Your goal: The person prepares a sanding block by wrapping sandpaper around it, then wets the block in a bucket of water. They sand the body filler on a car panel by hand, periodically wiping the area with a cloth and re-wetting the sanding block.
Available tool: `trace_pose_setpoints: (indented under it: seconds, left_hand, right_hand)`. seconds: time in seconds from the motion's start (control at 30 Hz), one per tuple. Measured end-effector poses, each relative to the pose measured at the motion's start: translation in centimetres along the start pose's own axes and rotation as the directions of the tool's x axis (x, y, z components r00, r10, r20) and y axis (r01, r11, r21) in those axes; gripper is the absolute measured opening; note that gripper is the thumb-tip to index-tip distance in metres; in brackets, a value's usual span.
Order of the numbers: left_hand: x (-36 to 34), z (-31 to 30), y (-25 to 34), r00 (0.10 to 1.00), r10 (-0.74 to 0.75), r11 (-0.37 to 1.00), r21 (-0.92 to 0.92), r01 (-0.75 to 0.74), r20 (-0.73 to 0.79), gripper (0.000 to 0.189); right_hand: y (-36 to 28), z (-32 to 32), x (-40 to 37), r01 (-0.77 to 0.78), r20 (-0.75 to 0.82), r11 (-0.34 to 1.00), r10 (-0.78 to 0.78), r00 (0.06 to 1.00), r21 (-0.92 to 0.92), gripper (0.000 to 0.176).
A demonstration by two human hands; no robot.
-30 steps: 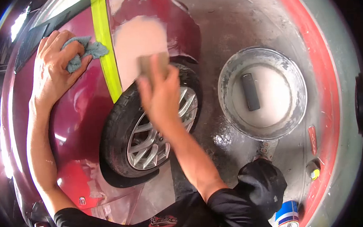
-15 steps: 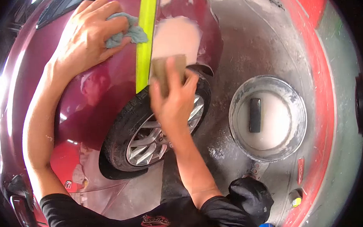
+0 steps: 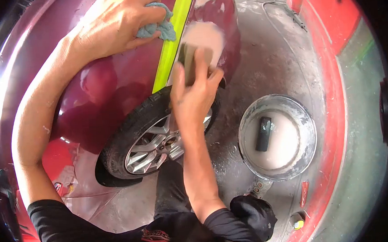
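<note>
My left hand (image 3: 118,24) is closed around a crumpled blue-green cloth (image 3: 162,25), resting on the maroon car panel (image 3: 97,82). Its fingers lie beside a strip of yellow-green tape (image 3: 172,45) that runs down to the wheel arch. On the other side of the tape, my right hand (image 3: 197,92) grips a tan sanding block (image 3: 194,62). The block is pressed against a pale patch of body filler (image 3: 207,35) above the wheel (image 3: 160,144). My fingers cover part of the block.
A round metal basin (image 3: 310,128) of cloudy water stands on the floor to the right, with a dark block (image 3: 263,134) inside. A red strip-shaped object (image 3: 304,193) and a small yellow-and-black item (image 3: 298,220) lie near the red wall edge. A cord (image 3: 286,41) crosses the floor.
The sanding block in my right hand has moved up a little across the filler and is tilted differently. My left hand keeps the cloth by the tape. The whole view has shifted slightly.
</note>
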State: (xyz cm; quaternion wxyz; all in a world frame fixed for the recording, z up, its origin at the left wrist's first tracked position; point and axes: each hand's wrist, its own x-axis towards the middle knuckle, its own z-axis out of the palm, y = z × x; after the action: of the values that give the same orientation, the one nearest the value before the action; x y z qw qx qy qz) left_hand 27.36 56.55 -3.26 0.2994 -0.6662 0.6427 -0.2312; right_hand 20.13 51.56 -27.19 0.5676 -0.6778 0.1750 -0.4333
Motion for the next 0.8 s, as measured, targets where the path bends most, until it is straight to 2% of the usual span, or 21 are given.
trace_pose_setpoints:
  seconds: [0.03, 0.07, 0.13, 0.2, 0.27, 0.33, 0.4, 0.43, 0.47, 0.53, 0.6, 0.67, 0.73, 0.77, 0.8]
  left_hand:
    - [-0.2, 0.7, -0.3, 0.999, -0.005, 1.0, -0.028, 0.004, -0.039, 0.02]
    - [-0.3, 1.1, -0.7, 0.997, -0.01, 0.998, -0.056, 0.005, -0.077, 0.02]
    - [-0.3, 0.7, -0.9, 0.999, -0.029, 0.998, -0.062, 0.027, -0.025, 0.02]
    - [-0.1, 0.4, -0.2, 0.998, -0.051, 0.995, -0.082, 0.053, 0.026, 0.021]
    - [0.2, -0.3, 0.2, 0.995, -0.079, 0.994, -0.077, 0.084, 0.062, 0.021]
    - [-0.5, 0.8, 0.4, 0.996, -0.08, 0.993, -0.082, 0.082, 0.031, 0.025]
    - [-0.2, 0.9, 0.4, 0.997, -0.075, 0.991, -0.108, 0.075, 0.003, 0.025]
    - [0.2, 1.2, 0.6, 0.993, -0.031, 0.994, -0.108, 0.018, -0.115, 0.025]
    - [0.2, 1.3, 0.7, 0.997, -0.046, 0.993, -0.11, 0.038, -0.065, 0.025]
    - [0.1, 0.8, 0.7, 0.995, -0.088, 0.991, -0.094, 0.091, 0.038, 0.025]
    - [-0.5, 1.5, 0.3, 0.997, -0.073, 0.993, -0.098, 0.071, -0.014, 0.025]
    - [-0.5, 1.4, 0.3, 0.997, -0.069, 0.993, -0.099, 0.066, -0.033, 0.026]
    - [-0.2, 1.0, 0.5, 0.996, -0.084, 0.992, -0.097, 0.083, -0.008, 0.026]
    - [-0.3, 1.2, 0.3, 0.997, -0.08, 0.989, -0.128, 0.077, -0.019, 0.025]
    - [0.1, 1.3, 0.3, 0.997, -0.071, 0.992, -0.112, 0.067, -0.034, 0.025]
  right_hand:
    - [0.0, -0.4, -1.7, -0.005, 0.031, 1.0, 0.004, 1.0, 0.02, 0.064]
    - [-0.1, -0.5, -3.5, 0.061, 0.025, 0.998, -0.062, 0.998, 0.017, 0.064]
    - [0.1, -0.6, -4.6, 0.085, 0.039, 0.996, -0.086, 0.995, 0.024, 0.067]
    - [0.7, -0.2, -1.5, 0.05, 0.02, 0.999, -0.05, 0.999, -0.006, 0.065]
    - [0.4, -0.5, 2.2, -0.076, 0.023, 0.997, 0.077, 0.997, -0.019, 0.058]
    - [0.4, -0.7, 1.9, -0.102, 0.029, 0.994, 0.103, 0.994, -0.025, 0.06]
    - [-0.3, -0.9, -2.2, 0.006, 0.061, 1.0, -0.005, 0.998, -0.031, 0.063]
    - [-1.2, -1.0, -4.1, 0.069, 0.061, 0.997, -0.066, 0.996, -0.04, 0.068]
    - [-0.8, -0.8, -4.3, 0.078, 0.058, 0.996, -0.076, 0.995, -0.034, 0.068]
    - [1.2, -0.6, -2.1, 0.042, 0.072, 0.997, -0.038, 0.997, -0.058, 0.067]
    - [2.9, -0.6, 1.7, -0.118, 0.036, 0.992, 0.12, 0.992, -0.04, 0.062]
    - [2.9, -1.1, 3.4, -0.218, 0.076, 0.974, 0.223, 0.972, -0.069, 0.061]
    - [1.8, -0.7, 0.5, -0.131, 0.044, 0.987, 0.135, 0.99, -0.089, 0.064]
    - [0.5, -0.7, -2.0, -0.008, 0.049, 0.992, 0.014, 0.999, -0.125, 0.068]
    - [-1.2, -0.9, -4.0, 0.026, 0.063, 0.993, -0.018, 0.998, -0.117, 0.072]
